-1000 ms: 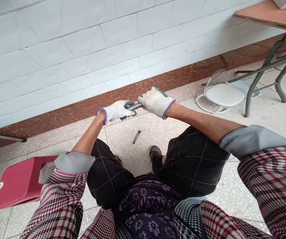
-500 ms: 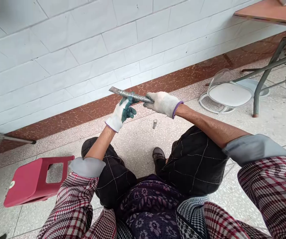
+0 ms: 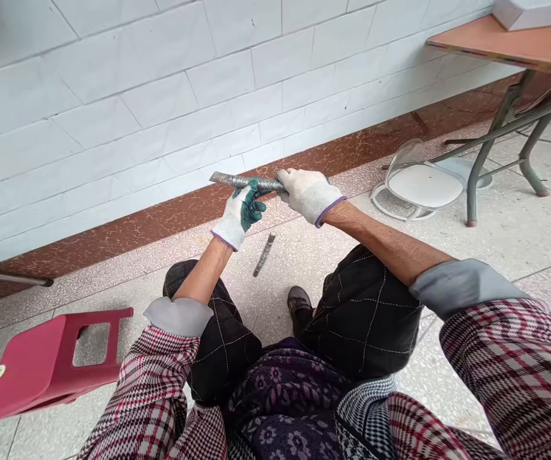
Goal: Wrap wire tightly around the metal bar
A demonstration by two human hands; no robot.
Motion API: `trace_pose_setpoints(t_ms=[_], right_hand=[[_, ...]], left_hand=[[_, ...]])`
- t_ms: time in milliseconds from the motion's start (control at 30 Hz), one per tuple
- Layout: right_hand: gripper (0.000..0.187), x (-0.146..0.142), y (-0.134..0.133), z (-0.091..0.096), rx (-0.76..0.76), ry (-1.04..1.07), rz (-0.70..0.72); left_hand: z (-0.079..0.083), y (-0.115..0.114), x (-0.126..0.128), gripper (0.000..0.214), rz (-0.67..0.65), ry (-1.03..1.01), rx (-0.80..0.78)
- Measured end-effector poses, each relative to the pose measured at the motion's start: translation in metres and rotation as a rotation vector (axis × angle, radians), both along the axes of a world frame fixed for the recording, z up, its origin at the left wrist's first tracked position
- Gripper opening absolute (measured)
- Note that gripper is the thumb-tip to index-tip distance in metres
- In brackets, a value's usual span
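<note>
Both hands wear white gloves with purple cuffs; green coating shows on the left palm. Out in front of my knees, a silvery, ridged rod [image 3: 225, 179] with a flat left end is held nearly level. My left hand [image 3: 242, 211] grips it near the middle from below, some fingers curled beside it. My right hand [image 3: 306, 190] is closed around its right end, which the glove hides. Below them, a short grey ridged piece [image 3: 264, 255] shows at a slant over the floor between my feet; whether it rests there I cannot tell.
A red plastic stool [image 3: 40, 358] lies folded at the left. To the right, a low white seat [image 3: 426, 184] stands beside a table [image 3: 505, 45] with grey metal legs. A tiled wall [image 3: 160, 108] runs across the front. Metal legs [image 3: 11, 278] reach in at the left edge.
The view has shifted slightly to the right. My right hand has turned over the rod's end. The loose grey piece now looks longer, slanted, and lies further left in view.
</note>
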State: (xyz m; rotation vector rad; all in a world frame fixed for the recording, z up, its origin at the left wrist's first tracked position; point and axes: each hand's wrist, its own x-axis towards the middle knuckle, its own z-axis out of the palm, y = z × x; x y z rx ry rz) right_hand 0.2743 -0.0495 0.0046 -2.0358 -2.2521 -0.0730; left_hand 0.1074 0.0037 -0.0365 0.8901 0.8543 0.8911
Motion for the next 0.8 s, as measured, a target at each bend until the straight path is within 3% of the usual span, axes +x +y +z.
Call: trace_pose_setpoints(t_ms=[300, 367, 533, 600, 733, 800], right_hand=[[0.035, -0.015, 0.015, -0.006, 0.045, -0.067, 0.035], [0.036, -0.016, 0.019, -0.002, 0.038, -0.066, 0.027], [0.036, -0.015, 0.024, 0.007, 0.024, -0.011, -0.012], [0.035, -0.016, 0.024, 0.009, 0.019, 0.007, -0.006], [0.038, -0.02, 0.022, 0.01, -0.008, 0.018, -0.006], [0.038, -0.023, 0.021, 0.01, -0.029, 0.009, -0.016]], left_hand=[[-0.001, 0.002, -0.011, 0.006, 0.216, 0.051, 0.029], [-0.001, 0.0, -0.009, 0.011, 0.167, 0.037, 0.028], [-0.003, -0.006, -0.008, 0.035, -0.137, 0.055, 0.044], [-0.002, -0.006, -0.01, 0.04, -0.155, 0.066, 0.057], [0.002, -0.007, -0.013, 0.039, -0.059, 0.094, 0.074], [0.003, -0.011, -0.013, 0.035, -0.136, 0.134, 0.055]])
